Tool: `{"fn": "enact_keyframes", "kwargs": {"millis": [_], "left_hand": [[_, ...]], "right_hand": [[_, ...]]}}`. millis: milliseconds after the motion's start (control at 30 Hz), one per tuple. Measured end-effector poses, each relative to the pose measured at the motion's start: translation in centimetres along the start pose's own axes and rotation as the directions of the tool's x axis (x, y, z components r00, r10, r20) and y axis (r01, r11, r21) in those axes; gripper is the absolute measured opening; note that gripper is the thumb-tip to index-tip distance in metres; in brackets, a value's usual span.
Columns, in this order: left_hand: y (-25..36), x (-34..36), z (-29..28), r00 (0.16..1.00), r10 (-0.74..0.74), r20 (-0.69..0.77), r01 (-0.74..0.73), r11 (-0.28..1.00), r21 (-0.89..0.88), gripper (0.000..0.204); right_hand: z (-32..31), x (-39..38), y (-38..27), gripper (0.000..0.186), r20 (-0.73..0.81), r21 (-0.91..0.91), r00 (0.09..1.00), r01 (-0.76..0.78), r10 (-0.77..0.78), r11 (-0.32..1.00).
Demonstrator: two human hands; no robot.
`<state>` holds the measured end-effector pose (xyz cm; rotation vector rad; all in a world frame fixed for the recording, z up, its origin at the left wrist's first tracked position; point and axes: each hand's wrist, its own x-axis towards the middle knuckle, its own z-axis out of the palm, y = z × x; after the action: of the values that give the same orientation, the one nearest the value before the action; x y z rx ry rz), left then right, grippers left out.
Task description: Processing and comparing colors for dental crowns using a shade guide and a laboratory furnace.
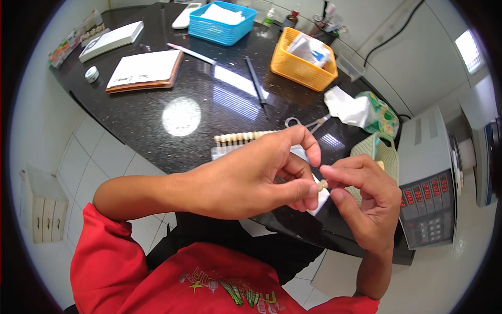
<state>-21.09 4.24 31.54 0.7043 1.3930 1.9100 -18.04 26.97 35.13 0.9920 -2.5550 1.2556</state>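
A small tooth-coloured dental piece (322, 185), like a crown or short bridge, sits at the fingertips between my two hands. My left hand (251, 180) pinches it between thumb and a finger, its index finger arched above. Close on the other side is my right hand (366, 196), with thumb and index finger apart around the piece; whether they touch it I cannot tell. Below the hands lies a white pad or paper (320, 201), mostly covered. Just beyond my left hand stands a row of tooth-coloured shade tabs (243, 137), partly hidden by that hand.
On the dark glossy bench (141, 115) are scissors (314, 124), a black pen-like tool (255, 81), a notepad (144, 68), a blue basket (219, 26) and a yellow basket (303, 65). To the right are a tissue pack (379, 112), a pale green basket (389, 154) and a device with red digits (429, 201).
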Motion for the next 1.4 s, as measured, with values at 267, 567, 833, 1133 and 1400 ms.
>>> {"fn": "enact_keyframes", "kwargs": {"millis": [267,567,833,1133,1400], "left_hand": [[-1.2,3.7,2.9,0.994,-0.066,0.082,0.066,0.998,0.006,0.021],[-2.6,4.6,5.5,0.996,-0.005,0.091,0.012,0.997,-0.071,0.023],[-3.7,4.9,6.5,0.996,0.093,0.011,-0.091,0.988,-0.126,0.02],[-3.7,4.7,6.8,0.992,0.123,0.003,-0.122,0.989,-0.085,0.019],[-3.7,5.1,6.6,0.992,0.119,0.03,-0.115,0.987,-0.109,0.018]], "right_hand": [[-1.3,-4.5,1.7,0.021,-0.095,0.282,0.958,-0.236,0.272,0.93],[-2.4,-7.0,1.6,0.017,-0.246,0.259,0.928,-0.215,0.28,0.941],[-2.4,-7.6,1.9,0.017,-0.289,0.273,0.915,-0.202,0.28,0.941],[-2.3,-8.0,2.0,0.019,-0.308,0.258,0.92,-0.165,0.243,0.952],[-2.5,-8.0,2.2,0.02,-0.312,0.232,0.926,-0.143,0.213,0.962]]}}
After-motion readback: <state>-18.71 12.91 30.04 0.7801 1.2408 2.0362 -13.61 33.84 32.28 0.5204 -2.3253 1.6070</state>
